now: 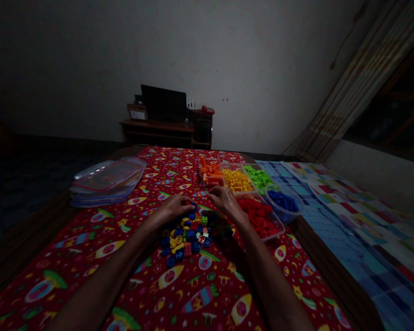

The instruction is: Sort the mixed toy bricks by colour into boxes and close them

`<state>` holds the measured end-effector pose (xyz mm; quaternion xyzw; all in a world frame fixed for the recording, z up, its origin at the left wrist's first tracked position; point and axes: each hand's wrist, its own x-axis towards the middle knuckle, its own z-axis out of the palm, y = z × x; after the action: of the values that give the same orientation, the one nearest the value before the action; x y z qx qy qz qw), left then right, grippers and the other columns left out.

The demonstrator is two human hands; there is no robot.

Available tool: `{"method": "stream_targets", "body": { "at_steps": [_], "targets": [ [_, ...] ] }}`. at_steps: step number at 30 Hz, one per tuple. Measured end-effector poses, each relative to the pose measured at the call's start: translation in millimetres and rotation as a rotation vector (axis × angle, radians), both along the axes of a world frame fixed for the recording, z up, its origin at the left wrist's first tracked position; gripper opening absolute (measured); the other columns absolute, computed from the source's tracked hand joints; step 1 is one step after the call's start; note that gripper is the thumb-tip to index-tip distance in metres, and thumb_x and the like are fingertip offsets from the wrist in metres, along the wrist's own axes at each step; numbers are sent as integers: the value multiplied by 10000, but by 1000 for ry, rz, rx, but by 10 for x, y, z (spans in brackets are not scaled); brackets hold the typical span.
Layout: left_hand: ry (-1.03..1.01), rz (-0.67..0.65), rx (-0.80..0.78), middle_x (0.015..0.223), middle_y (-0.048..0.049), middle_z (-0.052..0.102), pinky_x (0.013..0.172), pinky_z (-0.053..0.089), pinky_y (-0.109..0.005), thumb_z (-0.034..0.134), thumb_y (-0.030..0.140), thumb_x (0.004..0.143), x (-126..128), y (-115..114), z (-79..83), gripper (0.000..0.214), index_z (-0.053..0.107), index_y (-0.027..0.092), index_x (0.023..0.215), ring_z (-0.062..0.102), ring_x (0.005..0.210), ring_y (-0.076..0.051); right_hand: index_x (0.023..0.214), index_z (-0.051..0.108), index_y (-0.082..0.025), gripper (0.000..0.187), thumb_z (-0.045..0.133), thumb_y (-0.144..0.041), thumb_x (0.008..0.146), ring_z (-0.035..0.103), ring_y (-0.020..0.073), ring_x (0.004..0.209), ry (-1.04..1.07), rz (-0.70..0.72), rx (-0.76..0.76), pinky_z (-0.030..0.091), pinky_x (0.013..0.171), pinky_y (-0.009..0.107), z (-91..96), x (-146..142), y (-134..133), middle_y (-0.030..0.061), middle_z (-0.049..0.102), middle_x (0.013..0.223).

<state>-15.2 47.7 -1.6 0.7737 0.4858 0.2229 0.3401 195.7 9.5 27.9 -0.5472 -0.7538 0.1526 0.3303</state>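
Observation:
My left hand [174,207] is over the far side of a mixed pile of toy bricks [184,236], its thumb and fingers closed on a small blue brick [193,207]. Blue, yellow, red, green and pale pieces make up the pile, some of them wheel-like. My right hand [225,200] hovers past the pile's far right side, beside the sorted containers. Its fingers are pinched together; whatever may be between them is too small to make out. Under my right wrist the dark shadow hides part of the pile.
Clear tubs hold orange bricks [211,171], yellow bricks [238,180], green bricks [258,177] and red bricks [255,214]. A round tub [293,207] contains blue ones. Stacked plastic lids [106,179] lie left on the red patterned cloth [100,257]. A bed [359,239] adjoins the right side.

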Motion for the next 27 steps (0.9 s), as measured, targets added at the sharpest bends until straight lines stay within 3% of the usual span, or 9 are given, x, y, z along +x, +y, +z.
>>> {"method": "stream_targets", "body": {
  "at_steps": [5,10,17,22,25,27],
  "targets": [
    [22,-13,41,746,-28,737,591,440,-255,625,480,649,17,-14,23,332,750,221,815,642,686,-215,805,685,-152,172,517,-187,817,596,144,698,-60,-147,0,421,657,230,142,211,-20,43,679,747],
    [59,-52,80,775,-38,733,591,428,-248,581,492,687,23,-66,108,348,745,207,801,640,707,-220,886,711,-148,209,526,-177,791,629,166,770,17,-156,-6,447,709,247,259,337,-57,67,705,845],
    [71,-42,70,603,-15,647,520,359,-243,512,555,706,70,-79,111,411,672,183,637,552,571,-177,834,721,-102,250,503,-219,794,607,141,635,24,-235,25,438,605,226,514,687,32,54,682,700],
    [0,-43,66,517,6,549,478,310,-240,490,585,724,82,-108,113,448,597,181,561,466,497,-140,768,706,-85,210,521,-183,784,582,127,612,-124,-178,58,420,614,219,771,490,510,56,659,650],
    [-144,-28,-46,527,6,548,470,335,-234,450,643,740,55,-141,151,505,569,180,577,459,488,-130,786,694,-76,201,524,-180,813,586,129,648,-162,-169,57,422,640,221,871,284,764,71,671,695],
    [-255,5,-149,564,-6,583,489,382,-237,456,694,713,41,-149,166,540,568,176,608,491,511,-134,853,694,-79,201,531,-196,832,604,139,712,-156,-128,89,430,675,226,867,182,799,83,690,774]
  ]
}}
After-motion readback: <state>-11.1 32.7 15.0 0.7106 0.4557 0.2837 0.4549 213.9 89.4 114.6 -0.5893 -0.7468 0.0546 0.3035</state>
